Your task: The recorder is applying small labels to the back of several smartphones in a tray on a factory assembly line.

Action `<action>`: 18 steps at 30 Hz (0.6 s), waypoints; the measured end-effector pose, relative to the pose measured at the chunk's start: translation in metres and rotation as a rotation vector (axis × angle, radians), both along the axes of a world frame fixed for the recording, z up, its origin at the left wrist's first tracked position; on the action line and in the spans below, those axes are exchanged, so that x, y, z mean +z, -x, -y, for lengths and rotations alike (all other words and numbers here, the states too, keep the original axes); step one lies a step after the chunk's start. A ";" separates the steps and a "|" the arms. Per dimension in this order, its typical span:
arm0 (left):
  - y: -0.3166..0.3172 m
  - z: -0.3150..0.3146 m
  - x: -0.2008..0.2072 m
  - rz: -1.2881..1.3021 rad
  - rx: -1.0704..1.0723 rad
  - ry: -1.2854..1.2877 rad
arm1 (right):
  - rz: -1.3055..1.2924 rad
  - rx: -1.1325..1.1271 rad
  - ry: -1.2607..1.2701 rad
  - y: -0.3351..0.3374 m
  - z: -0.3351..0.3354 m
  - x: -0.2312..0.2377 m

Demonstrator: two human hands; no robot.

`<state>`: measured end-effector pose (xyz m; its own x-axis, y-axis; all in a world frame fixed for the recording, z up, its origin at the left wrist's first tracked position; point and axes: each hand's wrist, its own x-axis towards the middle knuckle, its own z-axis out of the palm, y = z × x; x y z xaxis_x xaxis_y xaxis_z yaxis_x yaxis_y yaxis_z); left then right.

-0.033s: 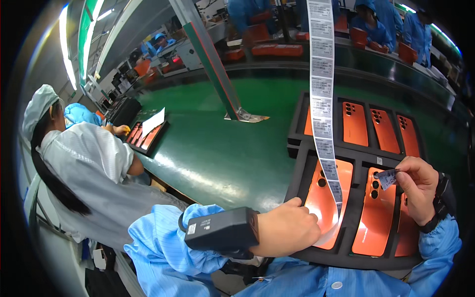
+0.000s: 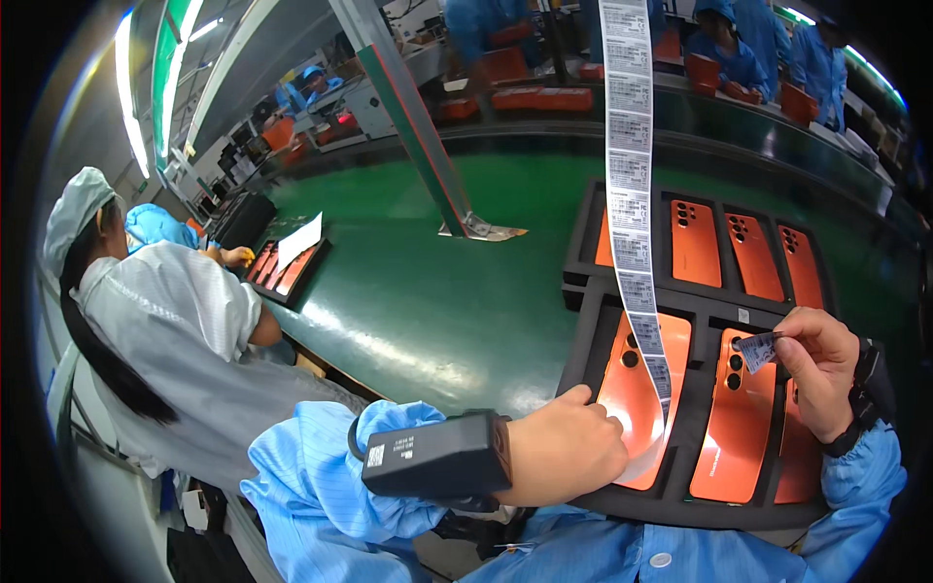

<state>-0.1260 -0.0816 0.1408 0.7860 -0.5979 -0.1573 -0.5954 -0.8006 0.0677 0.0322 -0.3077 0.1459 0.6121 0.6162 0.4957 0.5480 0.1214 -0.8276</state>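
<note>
A long strip of printed silver labels (image 2: 632,194) hangs from above and curls down over an orange phone (image 2: 622,389) in the near black foam tray (image 2: 583,364). My left hand (image 2: 569,447) is closed at the strip's lower end, beside that phone; its fingertips are mostly hidden behind the hand. Between thumb and forefinger, my right hand (image 2: 816,374) pinches a single loose label (image 2: 756,351). This label is just over the camera end of the middle phone (image 2: 736,428). Under my right hand, another phone (image 2: 795,457) is partly covered.
Behind stands a second black tray (image 2: 580,243) with several orange phones (image 2: 697,243). A metal post (image 2: 413,126) rises from the green bench (image 2: 418,311). At left, a person in a white cap (image 2: 165,321) sits near another phone tray (image 2: 292,272). More workers in blue are across the bench.
</note>
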 end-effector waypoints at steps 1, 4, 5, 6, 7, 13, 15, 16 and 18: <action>0.001 0.003 0.004 0.046 0.010 -0.050 | -0.003 0.002 0.001 0.000 0.001 -0.001; -0.001 0.008 0.012 0.001 0.028 -0.152 | -0.030 -0.031 0.022 0.000 -0.001 0.002; -0.004 0.010 0.016 -0.006 -0.015 -0.136 | 0.029 -0.032 0.056 0.000 0.000 0.004; -0.001 0.014 0.022 -0.011 -0.001 -0.172 | 0.082 -0.014 0.089 -0.001 0.001 0.006; 0.003 0.016 0.028 -0.016 0.011 -0.206 | 0.096 -0.001 0.091 -0.003 0.000 0.007; -0.009 0.004 0.031 -0.109 -0.096 -0.140 | -0.186 0.058 0.030 -0.009 -0.003 -0.002; -0.017 -0.002 0.033 -0.216 -0.097 0.011 | -0.374 0.113 0.024 -0.010 -0.006 -0.002; -0.024 -0.003 0.032 -0.213 -0.098 0.014 | -0.371 0.112 0.027 -0.013 -0.006 -0.004; -0.048 -0.009 0.026 -0.084 -0.080 0.115 | -0.608 0.162 0.008 -0.020 -0.006 -0.016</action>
<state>-0.0784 -0.0723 0.1665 0.7221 -0.6758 -0.1475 -0.6452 -0.7349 0.2088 0.0523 -0.3020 0.1301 0.6818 0.7268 0.0834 -0.0456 0.1560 -0.9867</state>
